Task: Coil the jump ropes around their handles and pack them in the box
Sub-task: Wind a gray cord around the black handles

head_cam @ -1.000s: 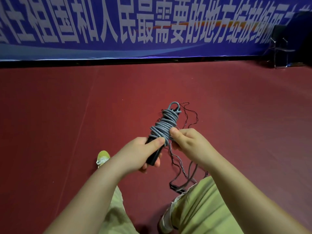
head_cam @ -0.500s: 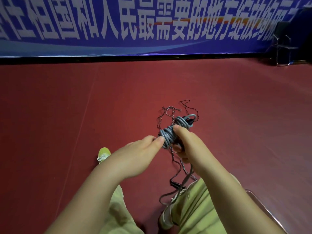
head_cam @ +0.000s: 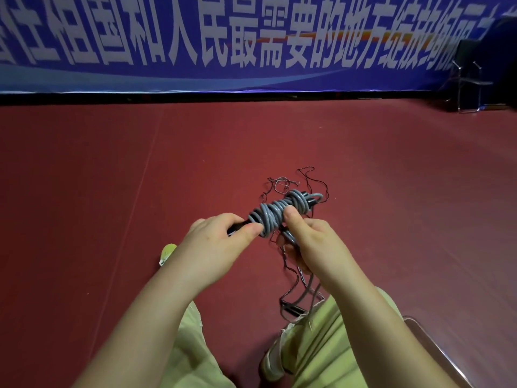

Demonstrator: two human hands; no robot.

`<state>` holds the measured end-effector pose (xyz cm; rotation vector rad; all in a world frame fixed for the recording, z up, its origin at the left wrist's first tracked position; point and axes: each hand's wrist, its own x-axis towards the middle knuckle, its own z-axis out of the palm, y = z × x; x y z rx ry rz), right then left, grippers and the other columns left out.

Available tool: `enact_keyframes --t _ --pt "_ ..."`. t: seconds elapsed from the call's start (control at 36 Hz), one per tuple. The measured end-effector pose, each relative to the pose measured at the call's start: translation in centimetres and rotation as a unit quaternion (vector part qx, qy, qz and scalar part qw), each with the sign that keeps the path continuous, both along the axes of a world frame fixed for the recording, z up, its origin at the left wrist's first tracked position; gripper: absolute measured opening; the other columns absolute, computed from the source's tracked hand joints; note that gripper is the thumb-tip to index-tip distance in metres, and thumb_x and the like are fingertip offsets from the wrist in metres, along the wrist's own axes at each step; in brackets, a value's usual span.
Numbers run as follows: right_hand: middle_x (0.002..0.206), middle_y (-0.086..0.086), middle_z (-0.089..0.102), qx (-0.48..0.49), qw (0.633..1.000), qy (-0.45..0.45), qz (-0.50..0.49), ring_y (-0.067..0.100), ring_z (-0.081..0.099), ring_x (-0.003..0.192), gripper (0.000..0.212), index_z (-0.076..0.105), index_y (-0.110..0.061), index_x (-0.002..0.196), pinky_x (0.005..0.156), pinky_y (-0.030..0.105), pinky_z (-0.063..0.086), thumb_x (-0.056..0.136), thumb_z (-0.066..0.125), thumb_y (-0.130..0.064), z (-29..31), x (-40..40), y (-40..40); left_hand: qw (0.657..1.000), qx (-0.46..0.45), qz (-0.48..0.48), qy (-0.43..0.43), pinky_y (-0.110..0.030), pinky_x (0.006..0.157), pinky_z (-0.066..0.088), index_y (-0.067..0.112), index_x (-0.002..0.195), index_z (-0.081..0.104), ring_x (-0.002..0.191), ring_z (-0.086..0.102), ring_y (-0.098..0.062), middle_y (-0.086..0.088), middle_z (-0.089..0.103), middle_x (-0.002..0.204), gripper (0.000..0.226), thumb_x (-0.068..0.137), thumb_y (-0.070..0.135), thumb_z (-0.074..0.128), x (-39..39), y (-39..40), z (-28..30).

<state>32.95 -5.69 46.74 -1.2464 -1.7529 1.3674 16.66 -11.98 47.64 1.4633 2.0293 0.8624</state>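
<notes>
A grey jump rope [head_cam: 282, 210] is coiled in many turns around its black handles, held level above the red floor. My left hand [head_cam: 218, 242] grips the black handle end that sticks out on the left of the coil. My right hand [head_cam: 310, 242] pinches the coil with the thumb on top, and its fingers hold the loose grey rope tail [head_cam: 307, 287] that hangs down. Thin dark frayed threads [head_cam: 310, 180] trail from the bundle. A black handle end [head_cam: 292, 308] dangles low by my right knee. No box is in view.
Red sports floor [head_cam: 391, 191] all around. A blue banner [head_cam: 251, 43] with white characters runs along the far wall. A metal chair [head_cam: 470, 82] stands at the far right. A chair edge [head_cam: 436, 348] shows at lower right. My yellow-green shoe [head_cam: 167, 253] rests on the floor.
The coiled bundle has swung from upright to lying level. My left hand has shifted to the handle end on the left, and my right thumb now presses on the coil's top.
</notes>
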Motion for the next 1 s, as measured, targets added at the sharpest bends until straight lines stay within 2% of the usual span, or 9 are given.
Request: enact_keyframes --t 0.17,0.28,0.39,0.5,0.61,0.72,0.86,0.92,1.0 --pt "0.047 -0.004 0.048 0.028 0.999 0.018 -0.023 0.01 0.039 0.039 0.056 0.053 -0.017 0.057 0.043 0.021 0.03 0.098 0.036 -0.052 0.0 -0.4 -0.7 0.996 0.031 0.018 0.086 -0.038 0.098 0.037 0.037 0.106 0.061 0.109 0.044 -0.015 0.017 0.059 0.103 0.037 0.083 0.063 0.049 0.3 -0.2 0.7" --pt "0.054 0.003 0.041 -0.033 0.998 0.059 -0.006 0.014 0.034 0.042 0.059 0.049 -0.012 0.067 0.044 0.023 0.029 0.094 0.038 -0.063 0.0 -0.9 -0.9 0.989 0.037 0.031 0.141 -0.043 0.108 0.026 0.041 0.103 0.053 0.109 0.039 -0.011 0.021 0.051 0.103 0.048 0.064 0.068 0.054 0.5 -0.4 0.9" --pt "0.054 -0.001 0.03 -0.058 0.988 0.14 0.021 0.012 0.021 0.044 0.045 0.041 -0.017 0.063 0.05 0.03 0.014 0.079 0.05 -0.059 -0.1 -1.2 -0.8 0.986 0.076 0.022 0.15 -0.042 0.103 0.033 0.038 0.091 0.046 0.102 0.043 -0.01 0.02 0.05 0.097 0.044 0.061 0.065 0.064 0.5 -0.7 0.6" --pt "0.057 0.0 0.026 -0.034 0.979 0.194 0.044 0.01 0.02 0.045 0.045 0.049 -0.013 0.08 0.045 0.023 0.016 0.072 0.058 -0.056 -0.2 -0.9 -0.9 0.997 0.048 -0.033 0.054 -0.03 0.071 0.046 0.033 0.087 0.053 0.082 0.056 -0.005 0.016 0.059 0.085 0.041 0.06 0.059 0.068 0.2 -0.9 0.9" --pt "0.054 -0.003 0.026 -0.027 0.969 0.237 0.065 0.01 0.019 0.045 0.032 0.05 -0.02 0.07 0.042 0.019 0.017 0.066 0.059 -0.051 -0.2 -0.7 -1.3 0.972 -0.037 -0.179 -0.149 -0.034 0.083 0.052 0.029 0.098 0.068 0.083 0.065 -0.008 0.01 0.07 0.089 0.055 0.057 0.067 0.066 -1.1 -1.0 0.7" --pt "0.049 -0.007 0.033 -0.037 0.956 0.27 0.108 0.01 0.027 0.043 0.018 0.055 -0.027 0.055 0.04 0.017 0.025 0.065 0.06 -0.041 0.1 -0.5 -1.6 0.809 -0.157 -0.318 -0.469 -0.035 0.074 0.053 0.018 0.107 0.071 0.079 0.069 -0.026 -0.017 0.071 0.098 0.076 0.062 0.079 0.064 -1.9 -1.1 -0.5" --pt "0.048 -0.007 0.045 -0.001 0.952 0.263 0.155 0.012 0.041 0.038 0.017 0.057 -0.02 0.068 0.039 0.017 0.031 0.072 0.058 -0.037 0.7 -0.4 -2.0 0.704 -0.186 -0.38 -0.57 -0.031 0.065 0.057 0.016 0.114 0.065 0.058 0.066 -0.016 -0.008 0.07 0.075 0.075 0.075 0.078 0.05 -0.6 -0.5 -1.4" --pt "0.05 -0.001 0.041 0.029 0.96 0.227 0.165 0.023 0.035 0.04 0.027 0.052 -0.019 0.068 0.041 0.022 0.023 0.077 0.054 -0.043 0.6 -0.1 -1.6 0.706 -0.189 -0.361 -0.579 -0.027 0.057 0.054 0.015 0.103 0.069 0.045 0.054 -0.01 0.0 0.059 0.058 0.076 0.068 0.081 0.054 -0.5 -0.6 -1.3" --pt "0.052 -0.004 0.034 0.021 0.973 0.162 0.16 0.016 0.026 0.045 0.032 0.05 -0.028 0.06 0.044 0.022 0.019 0.077 0.053 -0.054 0.6 0.5 -1.1 0.778 -0.172 -0.273 -0.539 -0.022 0.045 0.042 0.001 0.086 0.062 0.035 0.043 -0.011 0.0 0.05 0.047 0.087 0.071 0.085 0.042 0.1 -1.1 0.0"
